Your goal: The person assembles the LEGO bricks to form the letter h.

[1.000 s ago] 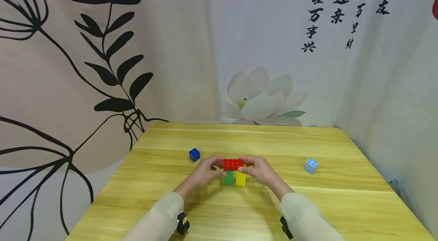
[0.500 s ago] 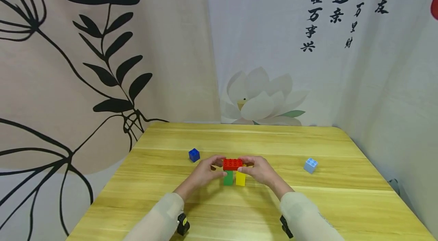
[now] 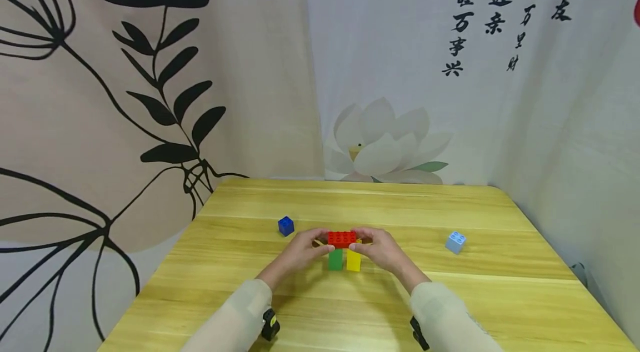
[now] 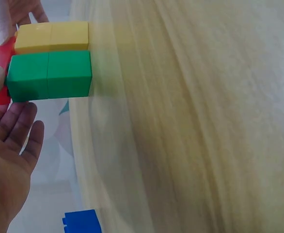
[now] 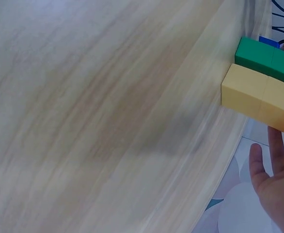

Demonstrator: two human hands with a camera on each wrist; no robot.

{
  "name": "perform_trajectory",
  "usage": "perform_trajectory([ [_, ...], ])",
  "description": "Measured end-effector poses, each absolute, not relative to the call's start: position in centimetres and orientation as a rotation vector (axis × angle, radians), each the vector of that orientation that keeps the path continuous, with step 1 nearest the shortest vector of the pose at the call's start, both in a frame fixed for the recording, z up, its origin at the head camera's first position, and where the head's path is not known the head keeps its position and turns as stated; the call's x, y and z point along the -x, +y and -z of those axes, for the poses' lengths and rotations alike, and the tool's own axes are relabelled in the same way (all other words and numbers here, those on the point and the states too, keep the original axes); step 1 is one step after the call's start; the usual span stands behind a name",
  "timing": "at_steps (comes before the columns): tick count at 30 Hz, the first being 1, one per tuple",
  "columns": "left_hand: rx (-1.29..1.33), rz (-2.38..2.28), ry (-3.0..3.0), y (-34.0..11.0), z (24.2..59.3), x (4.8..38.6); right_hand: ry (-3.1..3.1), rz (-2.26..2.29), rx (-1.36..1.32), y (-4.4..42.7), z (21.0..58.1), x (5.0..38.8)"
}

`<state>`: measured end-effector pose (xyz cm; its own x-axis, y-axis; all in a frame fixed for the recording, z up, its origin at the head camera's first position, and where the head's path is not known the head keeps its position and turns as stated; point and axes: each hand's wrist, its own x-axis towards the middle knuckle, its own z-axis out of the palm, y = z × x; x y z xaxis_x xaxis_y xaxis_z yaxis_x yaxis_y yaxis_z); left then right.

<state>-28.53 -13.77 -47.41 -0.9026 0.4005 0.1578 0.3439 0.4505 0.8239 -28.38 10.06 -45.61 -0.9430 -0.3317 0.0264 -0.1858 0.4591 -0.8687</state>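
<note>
So the left hand (image 3: 300,251) and right hand (image 3: 381,249) are both pinching a red brick (image 3: 342,239), one at each end, and it's lying across the tops of a green stack (image 3: 335,260) and a yellow stack (image 3: 353,261), can't tell if it's fully pressed down. Both stacks are two blocks tall, standing side by side on the wooden table (image 3: 500,296). There's also a dark blue block (image 3: 286,226) past the left hand, plus a light blue one (image 3: 455,242) well off to the right.
</note>
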Motion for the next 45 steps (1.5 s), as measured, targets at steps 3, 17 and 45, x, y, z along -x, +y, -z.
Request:
perform_trajectory([
  [3,-0.663,-1.479,2.608,-13.67,47.51,28.66,2.548,1.506,0.453,10.13,45.83,28.39],
  [17,-0.668,-1.461,2.658,-13.54,48.11,28.69,2.557,1.492,0.472,10.3,45.61,28.49],
  [45,-0.683,-1.489,2.594,-13.53,48.01,28.78,2.556,1.473,0.494,10.52,45.69,28.51],
])
